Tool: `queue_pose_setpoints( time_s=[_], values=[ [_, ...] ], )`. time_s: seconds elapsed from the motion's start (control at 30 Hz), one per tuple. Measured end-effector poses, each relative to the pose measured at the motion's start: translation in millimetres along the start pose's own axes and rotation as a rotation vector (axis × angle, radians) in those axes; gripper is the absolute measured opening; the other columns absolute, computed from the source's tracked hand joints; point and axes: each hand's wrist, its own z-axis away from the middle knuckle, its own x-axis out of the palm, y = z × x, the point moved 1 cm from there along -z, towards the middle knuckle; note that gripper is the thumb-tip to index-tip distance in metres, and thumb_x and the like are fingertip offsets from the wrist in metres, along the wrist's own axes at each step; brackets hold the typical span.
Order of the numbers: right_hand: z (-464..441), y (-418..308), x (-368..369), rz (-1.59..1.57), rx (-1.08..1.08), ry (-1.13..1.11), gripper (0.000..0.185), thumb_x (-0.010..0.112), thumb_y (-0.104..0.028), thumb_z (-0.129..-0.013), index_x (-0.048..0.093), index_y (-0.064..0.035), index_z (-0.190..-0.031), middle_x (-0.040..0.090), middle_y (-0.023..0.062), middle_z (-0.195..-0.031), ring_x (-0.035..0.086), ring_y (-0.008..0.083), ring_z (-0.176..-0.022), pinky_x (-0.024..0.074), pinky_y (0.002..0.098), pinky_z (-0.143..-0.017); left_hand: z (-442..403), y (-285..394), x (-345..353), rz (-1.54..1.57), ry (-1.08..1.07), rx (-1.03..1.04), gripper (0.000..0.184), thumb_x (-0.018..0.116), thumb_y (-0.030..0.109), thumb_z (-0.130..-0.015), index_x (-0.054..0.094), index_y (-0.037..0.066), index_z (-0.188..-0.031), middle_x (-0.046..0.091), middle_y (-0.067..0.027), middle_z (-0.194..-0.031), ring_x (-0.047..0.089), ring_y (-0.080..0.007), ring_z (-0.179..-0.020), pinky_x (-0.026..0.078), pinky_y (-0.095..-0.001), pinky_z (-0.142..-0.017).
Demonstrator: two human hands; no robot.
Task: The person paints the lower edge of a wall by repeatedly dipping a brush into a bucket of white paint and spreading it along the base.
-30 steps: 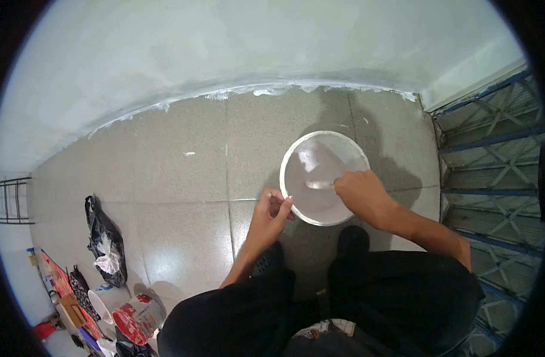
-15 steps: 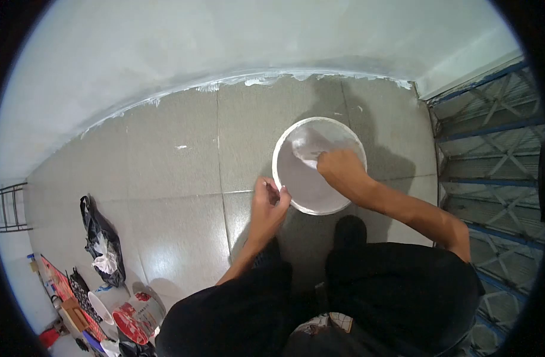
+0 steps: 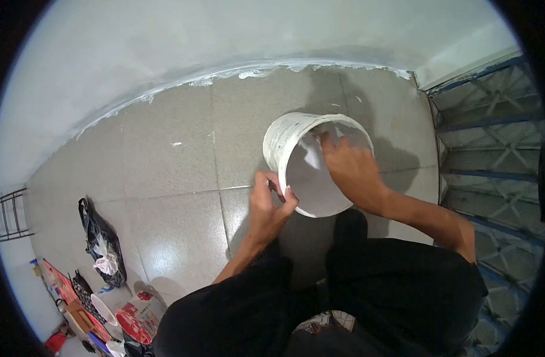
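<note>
A white bucket [image 3: 277, 143] stands tilted on the tiled floor between my feet and the wall, so its outer left side shows. My left hand [image 3: 266, 205] pinches the bucket's rim at the lower left, fingers outside the wall and thumb at the edge. Into the bucket's mouth reaches my right hand [image 3: 357, 174], its fingers curled closed near the upper inner wall. What it grips is hidden behind the fingers. A bright white patch [image 3: 312, 156] shows inside the bucket, just left of that hand; the rest of the interior looks greyish white.
Wet-looking white material [image 3: 248, 74] runs along the foot of the wall, with small smears on the floor. A blue metal lattice gate [image 3: 492, 128] borders the right. At left lie a black plastic bag [image 3: 109, 250], a red-and-white bucket [image 3: 143, 315] and other items.
The bucket has tipped towards the right, exposing its left outer side. My left hand has moved slightly right with the rim. My right hand has shifted a little and sits deeper in the bucket.
</note>
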Motion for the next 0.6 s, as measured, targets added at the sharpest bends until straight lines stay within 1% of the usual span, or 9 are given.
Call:
queue_pose_setpoints(
  time_s=[0.07,0.1,0.2,0.3,0.4,0.5,0.6],
  values=[
    [-4,-3,-1,0.033,0.011,-0.041,0.031,0.057,-0.006,-0.075,0.056,0.0059,-0.104,0.06,0.0162,-0.07,0.065,0.0256,-0.061,0.0496,0.0312,-0.047,1,-6,-3,-0.073,-0.08,0.039,0.022,0.053,-0.007,-0.079,0.038,0.0,-0.093,0.045,-0.0059,-0.081,0.051,-0.0102,-0.072,0.046,-0.0241,-0.064],
    [-4,-4,0,0.048,0.017,-0.059,0.03,0.057,-0.006,-0.075,0.056,0.0063,-0.102,0.06,0.0159,-0.069,0.065,0.0251,-0.061,0.0495,0.0308,-0.047,1,-6,-3,-0.07,-0.079,0.037,0.022,0.053,-0.007,-0.079,0.038,0.0,-0.093,0.045,-0.006,-0.081,0.051,-0.0104,-0.072,0.046,-0.0242,-0.064],
    [4,4,9,0.144,-0.124,-0.09,0.028,0.057,-0.005,-0.075,0.057,0.0071,-0.1,0.061,0.0152,-0.066,0.064,0.0244,-0.06,0.0497,0.0303,-0.047,3,-8,-4,-0.078,-0.079,0.036,0.022,0.053,-0.007,-0.078,0.037,0.0,-0.092,0.045,-0.0065,-0.081,0.051,-0.0109,-0.072,0.046,-0.0244,-0.063],
    [18,14,22,0.073,-0.185,-0.243,0.022,0.057,-0.005,-0.075,0.058,0.0063,-0.094,0.062,0.0139,-0.065,0.065,0.0227,-0.061,0.0502,0.0308,-0.049,6,-9,-4,-0.088,-0.081,0.05,0.022,0.053,-0.007,-0.078,0.037,0.0,-0.092,0.045,-0.0068,-0.081,0.051,-0.0114,-0.071,0.046,-0.0245,-0.063],
    [29,10,17,0.038,-0.163,-0.294,0.018,0.056,-0.006,-0.076,0.058,0.0039,-0.091,0.062,0.0137,-0.068,0.064,0.0247,-0.063,0.0509,0.0335,-0.053,7,-10,-2,-0.069,-0.08,0.064,0.023,0.054,-0.007,-0.077,0.037,0.0,-0.092,0.045,-0.0069,-0.081,0.051,-0.0117,-0.07,0.046,-0.0248,-0.062],
    [28,22,-7,-0.087,-0.082,-0.299,0.017,0.056,-0.008,-0.08,0.057,0.003,-0.092,0.062,0.0153,-0.069,0.064,0.0292,-0.067,0.051,0.0375,-0.059,8,-8,-1,-0.071,-0.082,0.06,0.023,0.054,-0.006,-0.077,0.038,0.0,-0.092,0.046,-0.0071,-0.08,0.051,-0.0119,-0.068,0.046,-0.0251,-0.062],
    [26,28,-24,-0.131,0.003,-0.302,0.011,0.054,-0.006,-0.08,0.063,-0.0011,-0.084,0.064,0.0179,-0.075,0.065,0.0304,-0.071,0.0526,0.0386,-0.06,7,-2,-3,-0.095,-0.092,0.071,0.024,0.055,-0.006,-0.076,0.038,0.0,-0.092,0.047,-0.0074,-0.08,0.051,-0.012,-0.068,0.046,-0.0252,-0.061]
  ],
)
